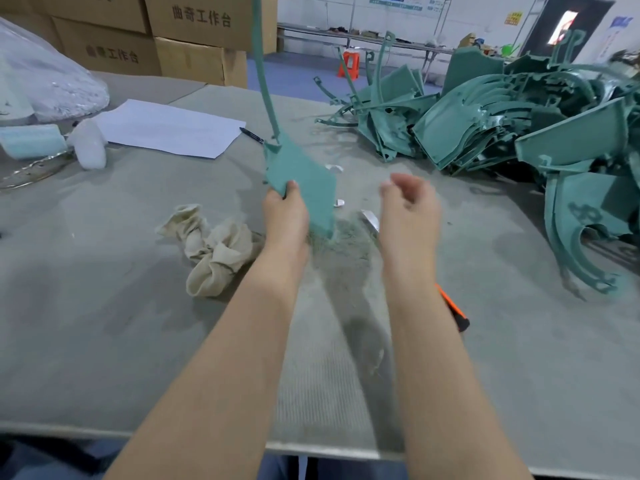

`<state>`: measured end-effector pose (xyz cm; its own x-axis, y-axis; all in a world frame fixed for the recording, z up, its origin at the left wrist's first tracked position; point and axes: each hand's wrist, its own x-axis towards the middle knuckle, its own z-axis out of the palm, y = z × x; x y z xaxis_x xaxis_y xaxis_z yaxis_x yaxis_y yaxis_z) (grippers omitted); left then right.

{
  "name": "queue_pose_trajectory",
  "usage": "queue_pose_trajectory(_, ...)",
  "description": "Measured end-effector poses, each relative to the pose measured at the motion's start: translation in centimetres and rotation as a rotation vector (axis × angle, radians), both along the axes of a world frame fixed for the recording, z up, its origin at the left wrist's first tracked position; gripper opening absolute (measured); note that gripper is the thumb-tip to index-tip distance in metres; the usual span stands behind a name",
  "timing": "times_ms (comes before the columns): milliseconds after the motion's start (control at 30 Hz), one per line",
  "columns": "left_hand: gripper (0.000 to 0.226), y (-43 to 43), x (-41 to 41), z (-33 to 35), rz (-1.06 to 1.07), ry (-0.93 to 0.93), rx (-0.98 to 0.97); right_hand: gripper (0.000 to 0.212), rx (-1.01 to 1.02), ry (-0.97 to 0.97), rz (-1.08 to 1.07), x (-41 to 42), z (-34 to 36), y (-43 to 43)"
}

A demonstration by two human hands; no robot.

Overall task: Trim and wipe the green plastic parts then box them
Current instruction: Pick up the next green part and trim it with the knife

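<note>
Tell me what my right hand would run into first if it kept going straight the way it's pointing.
Probably the near edge of the pile of green parts. The right hand, loosely curled and empty, points up the table at it, with bare surface between. Depth is unclear.

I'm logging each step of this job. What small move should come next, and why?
Probably the right hand reaches for the crumpled cloth to wipe the green part that the left hand holds upright. The right hand is empty, the orange-handled tool lies on the table by the forearm, and shavings lie under the part, so trimming looks done.
</note>
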<state>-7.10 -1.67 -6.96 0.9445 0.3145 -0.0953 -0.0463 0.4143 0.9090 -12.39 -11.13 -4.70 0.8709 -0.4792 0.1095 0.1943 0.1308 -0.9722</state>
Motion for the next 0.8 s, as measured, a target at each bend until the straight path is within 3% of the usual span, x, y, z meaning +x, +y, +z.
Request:
queue_pose_trajectory(67,0.014,0.2,-0.3,-0.3,-0.079,-0.019,-0.055,0.016,-0.066,-0.021,-0.085,1.3,0.1,-1.4)
queue_pose_trajectory(167,0.012,0.1,-0.8,-0.4,-0.247,-0.061,0.001,0.053,-0.078,0.221,0.048,2.6,-0.7,-2.3)
queue_pose_trajectory(233,0.012,0.0,-1.0,-0.5,-0.292,-0.090,0.145,0.039,0.134,0.227,0.177,3.0,-1.6,-2.3)
queue_pose_trajectory(333,0.010,0.5,-0.7,-0.8,-0.111,-0.091,0.345,0.011,0.390,0.140,0.173,3.3,-2.4,-3.3)
queue_pose_trajectory(467,0.026,2.0,0.4,-0.9,0.107,-0.040,0.107,0.017,0.725,0.042,0.066,3.5,-2.7,-5.0)
queue_pose_trajectory(567,0.013,1.3,0.0,-1.2,-0.030,-0.036,0.208,0.018,0.782,0.032,0.097,3.3,-2.7,-4.8)
queue_pose_trajectory(633,0.034,0.1,-0.7,-1.4,-0.157,-0.004,0.321,0.024,0.753,0.033,0.121,3.3,-2.6,-4.3)
queue_pose_trajectory(667,0.035,-0.3,-0.9,-1.4,-0.198,-0.015,0.324,0.023,0.738,0.030,0.122,3.3,-2.5,-4.1)
queue_pose_trajectory(733,0.027,-0.2,-1.3,-0.6,-0.295,-0.054,0.153,0.016,0.712,0.018,0.119,3.3,-2.3,-3.7)
queue_pose_trajectory(800,0.046,0.2,-1.3,-0.3,-0.448,-0.070,-0.135,0.008,0.692,-0.010,0.125,3.3,-2.2,-3.3)
